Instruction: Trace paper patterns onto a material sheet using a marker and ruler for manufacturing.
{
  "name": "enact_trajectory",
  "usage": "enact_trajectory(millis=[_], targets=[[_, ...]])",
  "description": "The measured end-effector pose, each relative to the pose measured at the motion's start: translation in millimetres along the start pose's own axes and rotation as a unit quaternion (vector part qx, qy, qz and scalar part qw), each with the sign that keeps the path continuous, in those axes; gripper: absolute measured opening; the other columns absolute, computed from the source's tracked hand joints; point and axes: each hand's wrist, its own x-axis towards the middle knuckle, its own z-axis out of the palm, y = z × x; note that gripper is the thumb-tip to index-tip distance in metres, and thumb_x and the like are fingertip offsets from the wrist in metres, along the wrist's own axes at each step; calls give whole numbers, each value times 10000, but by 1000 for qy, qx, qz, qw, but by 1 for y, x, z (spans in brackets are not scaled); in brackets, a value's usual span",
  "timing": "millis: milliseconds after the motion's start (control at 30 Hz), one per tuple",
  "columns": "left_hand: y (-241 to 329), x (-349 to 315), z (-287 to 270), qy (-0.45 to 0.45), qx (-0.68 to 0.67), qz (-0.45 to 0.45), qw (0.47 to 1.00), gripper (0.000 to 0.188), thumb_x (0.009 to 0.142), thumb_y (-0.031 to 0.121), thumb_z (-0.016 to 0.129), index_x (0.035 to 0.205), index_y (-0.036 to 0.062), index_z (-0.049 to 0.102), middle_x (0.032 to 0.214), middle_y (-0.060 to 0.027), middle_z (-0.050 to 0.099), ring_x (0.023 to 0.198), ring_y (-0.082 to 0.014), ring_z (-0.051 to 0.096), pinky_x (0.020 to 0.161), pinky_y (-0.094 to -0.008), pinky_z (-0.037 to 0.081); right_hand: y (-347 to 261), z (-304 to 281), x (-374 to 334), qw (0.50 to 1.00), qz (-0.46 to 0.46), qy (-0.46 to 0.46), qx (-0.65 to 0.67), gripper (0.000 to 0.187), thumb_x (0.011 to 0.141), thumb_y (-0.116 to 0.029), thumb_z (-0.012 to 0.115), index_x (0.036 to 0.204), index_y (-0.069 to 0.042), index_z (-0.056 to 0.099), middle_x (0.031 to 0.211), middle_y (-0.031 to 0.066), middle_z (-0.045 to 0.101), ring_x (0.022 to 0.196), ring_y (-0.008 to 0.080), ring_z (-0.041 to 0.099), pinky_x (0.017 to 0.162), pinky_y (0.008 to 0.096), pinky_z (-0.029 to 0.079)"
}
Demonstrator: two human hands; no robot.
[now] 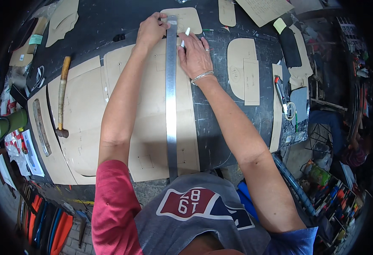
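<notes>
A long metal ruler (171,97) runs from the far side of the black table to its near edge, lying over a large brown card pattern (152,110). At the ruler's far end is my left hand (151,32), its bent fingers closed at the ruler's left edge. My right hand (195,57) rests on the table just right of the ruler. A slim white pen-like stick (187,31) sits between its fingers, its middle hidden by a finger. Beyond the right hand lies a smaller brown card piece (190,20), partly under the ruler's end.
A wooden-handled hammer (64,93) and a worn flat bar (42,127) lie on card patterns at the left. On the right are a rounded card pattern (237,68), a red utility knife (280,91) and a tape roll (289,111). Coloured sheet rolls (61,229) stand below the table.
</notes>
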Motion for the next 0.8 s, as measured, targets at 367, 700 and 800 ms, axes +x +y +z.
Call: enact_trajectory(millis=[367, 700, 800], targets=[[-6, -2, 1, -3, 56, 53, 997, 412, 830, 228, 774, 1188, 39, 697, 985, -121, 744, 932, -280, 719, 884, -382, 541, 1, 1, 1, 1000, -1, 8, 16, 421, 965, -202, 588, 1370, -113, 515, 1339, 188, 591, 1357, 322, 485, 1175, 500, 293], [66, 39, 78, -10, -90, 123, 988, 329, 868, 275, 739, 1111, 54, 726, 958, -126, 762, 904, -254, 734, 825, -346, 555, 8, -34, -15, 965, 132, 99, 206, 390, 952, -161, 644, 1327, -85, 566, 1317, 198, 606, 1216, 369, 595, 1004, 388, 483], [83, 53, 112, 26, -41, 177, 983, 345, 843, 308, 755, 1017, 11, 733, 935, -176, 746, 980, -322, 711, 894, -377, 536, -9, -75, -69, 974, 74, 100, 190, 274, 947, -81, 630, 1221, -66, 637, 1165, 194, 655, 1028, 333, 661, 883, 361, 520]])
